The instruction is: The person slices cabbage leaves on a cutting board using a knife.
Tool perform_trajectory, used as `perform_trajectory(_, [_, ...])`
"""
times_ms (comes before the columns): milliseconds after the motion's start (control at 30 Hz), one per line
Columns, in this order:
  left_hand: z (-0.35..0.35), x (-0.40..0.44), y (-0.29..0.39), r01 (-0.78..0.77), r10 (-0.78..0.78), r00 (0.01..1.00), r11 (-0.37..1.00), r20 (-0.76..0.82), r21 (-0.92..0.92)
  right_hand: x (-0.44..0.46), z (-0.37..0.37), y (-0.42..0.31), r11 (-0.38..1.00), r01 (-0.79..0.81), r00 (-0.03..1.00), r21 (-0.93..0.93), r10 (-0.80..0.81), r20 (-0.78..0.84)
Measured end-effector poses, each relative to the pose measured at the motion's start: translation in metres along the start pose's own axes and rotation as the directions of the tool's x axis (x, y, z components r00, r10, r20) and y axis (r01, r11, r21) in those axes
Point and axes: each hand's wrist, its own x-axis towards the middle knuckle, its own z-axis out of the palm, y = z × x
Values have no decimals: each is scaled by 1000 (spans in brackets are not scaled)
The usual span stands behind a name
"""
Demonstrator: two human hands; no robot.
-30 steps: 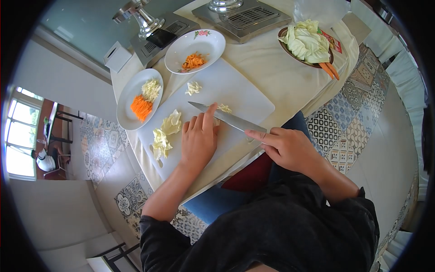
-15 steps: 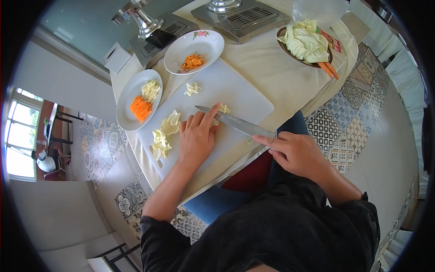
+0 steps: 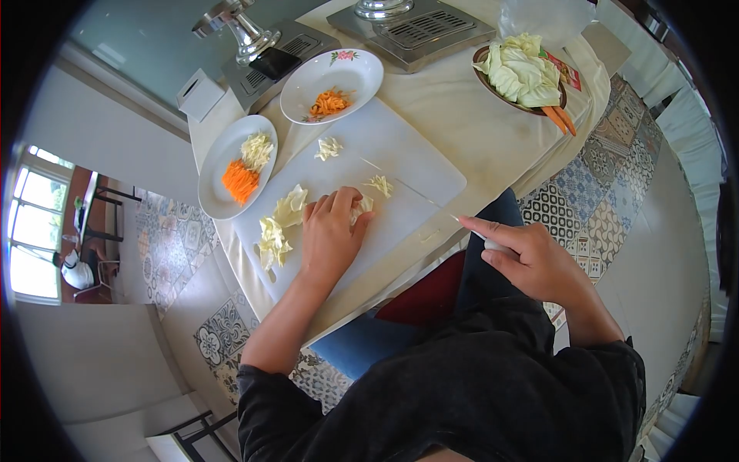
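Observation:
My left hand (image 3: pixel 332 231) rests on the white cutting board (image 3: pixel 427 173), fingers curled over a small piece of cabbage (image 3: pixel 364 205). Held by its handle in my right hand (image 3: pixel 539 258) is a kitchen knife (image 3: pixel 422 195), its blade seen almost edge-on over the board. Thin cabbage shreds (image 3: pixel 379 184) lie between the blade and my left fingers. Beyond them sits a small heap of cut cabbage (image 3: pixel 329 148). To the left of my left hand are loose cabbage leaves (image 3: pixel 274 240).
An oval plate (image 3: pixel 215 202) holds shredded carrot (image 3: pixel 240 182) and shredded cabbage (image 3: pixel 256 151). A flowered bowl (image 3: pixel 369 73) contains more carrot strips. Far right, a brown bowl (image 3: pixel 482 71) carries cabbage leaves and carrots (image 3: pixel 560 120). Metal stands (image 3: pixel 419 35) line the back.
The knife has moved away from my left fingers and turned from its flat side to edge-on. My right hand shifted right. My left index finger has drawn back and curled.

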Motion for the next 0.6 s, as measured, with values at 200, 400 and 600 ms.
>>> perform_trajectory(200, [-4,0,0,-42,42,999,999,18,-6,3,8,0,1000,13,1000,-29,-12,20])
perform_trajectory(400, [-1,-1,-1,-74,77,997,990,17,-119,11,30,11,997,74,997,-35,-73,12])
perform_trajectory(600, [6,-2,-1,-111,107,993,987,-40,-115,21,44,13,997,67,997,-46,-66,26])
